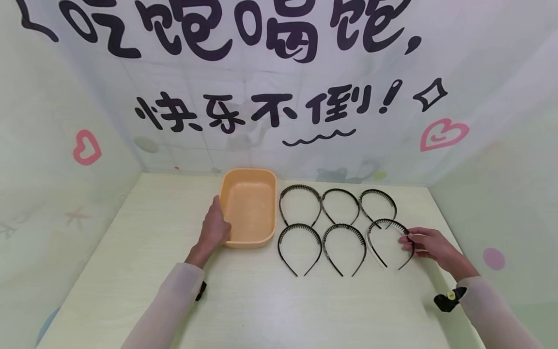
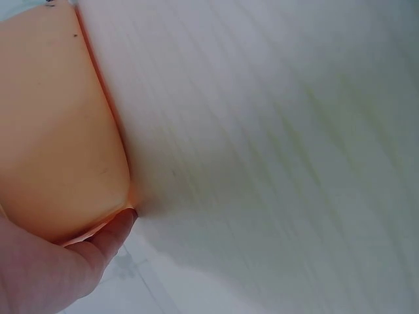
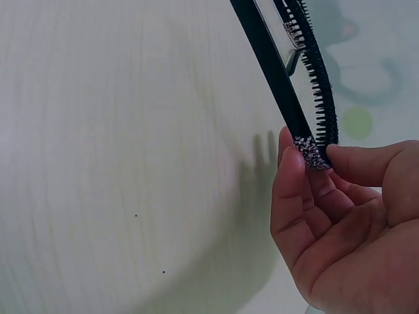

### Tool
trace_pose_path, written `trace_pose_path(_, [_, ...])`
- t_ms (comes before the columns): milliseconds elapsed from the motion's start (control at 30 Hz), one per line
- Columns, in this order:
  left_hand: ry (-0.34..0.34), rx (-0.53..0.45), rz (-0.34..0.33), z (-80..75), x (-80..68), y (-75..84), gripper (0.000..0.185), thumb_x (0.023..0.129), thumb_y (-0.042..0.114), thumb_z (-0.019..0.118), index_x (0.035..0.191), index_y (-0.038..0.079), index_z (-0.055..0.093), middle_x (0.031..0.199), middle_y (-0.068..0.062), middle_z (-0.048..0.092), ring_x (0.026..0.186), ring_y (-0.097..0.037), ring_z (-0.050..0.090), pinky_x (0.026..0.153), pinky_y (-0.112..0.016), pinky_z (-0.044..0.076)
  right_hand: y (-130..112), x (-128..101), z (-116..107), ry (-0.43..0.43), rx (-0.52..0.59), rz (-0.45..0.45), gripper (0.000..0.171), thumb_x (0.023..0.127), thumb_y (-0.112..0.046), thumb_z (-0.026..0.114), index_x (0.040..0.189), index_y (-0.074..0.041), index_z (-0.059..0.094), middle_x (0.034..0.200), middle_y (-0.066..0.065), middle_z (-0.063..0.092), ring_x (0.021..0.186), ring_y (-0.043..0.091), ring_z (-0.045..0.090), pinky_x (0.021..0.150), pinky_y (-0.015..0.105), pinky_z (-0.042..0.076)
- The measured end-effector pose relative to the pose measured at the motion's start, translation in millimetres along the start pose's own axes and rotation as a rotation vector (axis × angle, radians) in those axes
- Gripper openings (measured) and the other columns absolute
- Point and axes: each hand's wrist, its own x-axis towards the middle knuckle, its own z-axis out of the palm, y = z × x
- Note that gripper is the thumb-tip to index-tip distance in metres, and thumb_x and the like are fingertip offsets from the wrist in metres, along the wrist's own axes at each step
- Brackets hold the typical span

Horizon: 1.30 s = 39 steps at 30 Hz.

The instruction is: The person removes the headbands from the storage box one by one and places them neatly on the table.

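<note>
Okay, right hand (image 1: pixel 425 245) is pinching the near-right headband (image 1: pixel 389 242) on its right side, thumb and fingertips (image 3: pixel 294 170) closing on the band where a glittery patch is showing in the right wrist view; that headband is lying at about 4 o'clock on the table (image 1: pixel 261 300), the last one in the near row. Left hand (image 1: pixel 214 229) is gripping the near-left corner of the orange tray (image 1: pixel 249 206), fingers wrapping its outer wall and a fingertip (image 2: pixel 118 229) sitting at the tray's bottom edge in the left wrist view. Tray is sitting around 11 o'clock from table centre, just left of the headbands. Five other black toothed headbands (image 1: pixel 322 218) are lying in two rows of three with the held one, open ends pointing toward the person, neighbours touching or nearly so. Both forearms are wearing pale sleeves (image 1: pixel 174 300). Backdrop (image 1: pixel 279 87) with black characters and pink hearts is standing at 12 o'clock behind the table
</note>
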Motion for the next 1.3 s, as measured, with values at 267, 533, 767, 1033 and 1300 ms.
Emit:
trace_pose_path(267, [-0.008, 0.009, 0.004, -0.9, -1.2, -0.8, 0.089, 0.080, -0.011, 0.048, 0.156, -0.006, 0.002, 0.148, -0.035, 0.034, 0.131, -0.048, 0.043, 0.108, -0.057, 0.038, 3, -6, 3, -0.014, -0.007, 0.024, 0.043, 0.104, -0.015, 0.047, 0.135, 0.013, 0.039, 0.099, -0.011, 0.075, 0.087, 0.004, 0.071, 0.072, 0.026, 0.055])
trace_pose_path(533, [-0.007, 0.016, 0.007, -0.7, -0.8, 0.1, 0.089, 0.080, -0.013, 0.048, 0.156, -0.006, 0.003, 0.145, -0.034, 0.036, 0.128, -0.046, 0.045, 0.107, -0.057, 0.039, 8, -8, 1, -0.008, 0.000, 0.027, 0.041, 0.103, -0.013, 0.047, 0.133, 0.013, 0.040, 0.097, -0.012, 0.075, 0.085, 0.003, 0.071, 0.072, 0.026, 0.056])
trace_pose_path(767, [-0.016, 0.015, 0.004, -1.3, -1.1, 2.2, 0.088, 0.080, -0.012, 0.047, 0.155, -0.006, 0.002, 0.146, -0.035, 0.035, 0.128, -0.047, 0.045, 0.107, -0.057, 0.039, 6, -9, 1, -0.006, -0.046, 0.016, 0.036, 0.103, -0.016, 0.049, 0.126, 0.013, 0.050, 0.096, -0.007, 0.072, 0.084, 0.006, 0.069, 0.072, 0.028, 0.057])
trace_pose_path(1033, [-0.025, 0.010, 0.000, -3.9, 0.8, -1.0, 0.089, 0.080, -0.013, 0.048, 0.155, -0.006, 0.001, 0.147, -0.036, 0.034, 0.128, -0.048, 0.044, 0.107, -0.058, 0.037, 3, -10, 5, 0.013, -0.148, -0.002, 0.039, 0.102, -0.013, 0.050, 0.126, 0.018, 0.049, 0.094, 0.003, 0.067, 0.082, 0.011, 0.066, 0.073, 0.031, 0.059])
trace_pose_path(1300, [-0.029, 0.006, -0.004, -7.9, 1.2, -4.7, 0.088, 0.080, -0.012, 0.048, 0.155, -0.007, 0.002, 0.147, -0.037, 0.033, 0.129, -0.048, 0.043, 0.108, -0.058, 0.037, -8, -8, 9, 0.080, -0.351, -0.007, 0.037, 0.102, -0.015, 0.049, 0.123, 0.015, 0.055, 0.098, 0.013, 0.067, 0.085, 0.015, 0.064, 0.072, 0.034, 0.058])
